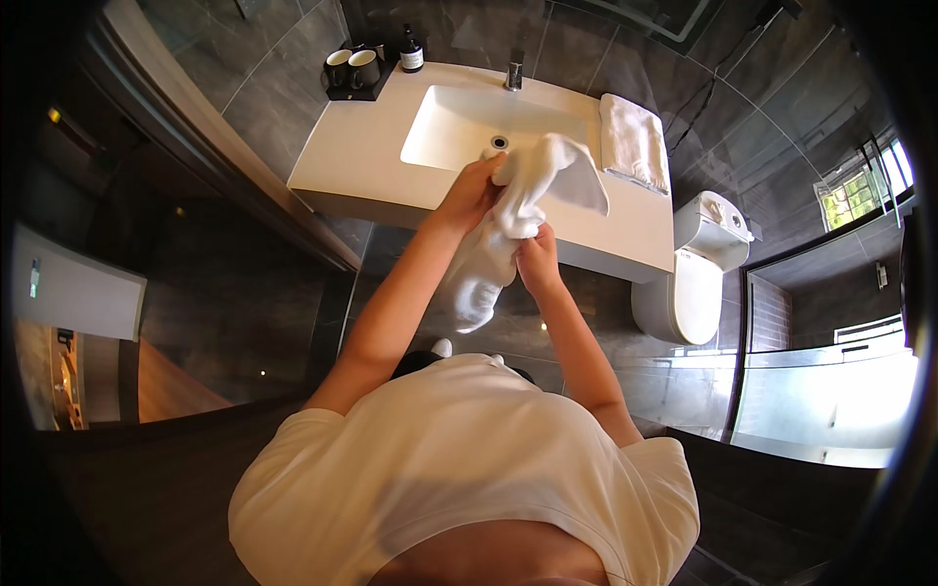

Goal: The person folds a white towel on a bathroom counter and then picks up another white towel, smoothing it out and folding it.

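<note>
A crumpled white towel is held up between my two hands, in front of the washbasin. My left hand grips it from the left, near the front rim of the basin. On the right, my right hand is closed on a lower fold of the cloth, before the counter's front edge. One end of the towel flares over the counter; the other hangs down towards the floor. Beyond it lies the white rectangular basin, with a round drain and a chrome tap behind.
A folded white towel rests on the counter's right end. At the back left are a black tray with two mugs and a dark pump bottle. Right of the counter stands a white toilet; a glass partition is farther right.
</note>
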The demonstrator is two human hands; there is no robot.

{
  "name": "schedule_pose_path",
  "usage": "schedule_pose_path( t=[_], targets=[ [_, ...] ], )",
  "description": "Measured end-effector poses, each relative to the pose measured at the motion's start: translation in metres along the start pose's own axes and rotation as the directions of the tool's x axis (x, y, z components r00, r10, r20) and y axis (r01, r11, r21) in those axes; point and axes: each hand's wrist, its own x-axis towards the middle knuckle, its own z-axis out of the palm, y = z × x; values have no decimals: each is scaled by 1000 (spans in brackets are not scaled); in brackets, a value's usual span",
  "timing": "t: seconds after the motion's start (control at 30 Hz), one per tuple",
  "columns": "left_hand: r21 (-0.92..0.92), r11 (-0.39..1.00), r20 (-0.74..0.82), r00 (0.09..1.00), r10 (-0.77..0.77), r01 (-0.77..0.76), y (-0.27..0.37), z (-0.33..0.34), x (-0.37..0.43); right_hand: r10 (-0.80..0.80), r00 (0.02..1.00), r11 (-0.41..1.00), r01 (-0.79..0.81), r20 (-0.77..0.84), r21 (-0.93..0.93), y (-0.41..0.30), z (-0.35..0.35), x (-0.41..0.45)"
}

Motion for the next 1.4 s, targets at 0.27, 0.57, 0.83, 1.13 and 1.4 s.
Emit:
schedule_pose_path(
  t=[0.27,0.57,0.83,1.13,1.4],
  targets=[
    [508,854,34,989,-147,110,-12,8,-28,-273,952,939,294,-136,178,-44,4,0],
    [573,635,400,853,335,-518,-20,10,-46,-381,877,915,403,-292,14,-77,6,-6],
    [815,392,281,883,376,-427,-32,-7,-38,-320,878,945,324,-356,-51,-61,-3,-13],
    [904,396,66,968,240,-160,-73,-54,-20,-245,830,861,424,-501,282,-81,11,-26],
    [880,437,-40,889,457,-186,-63,-84,-10,-369,754,837,524,-544,159,-96,-51,-20]
  ],
)
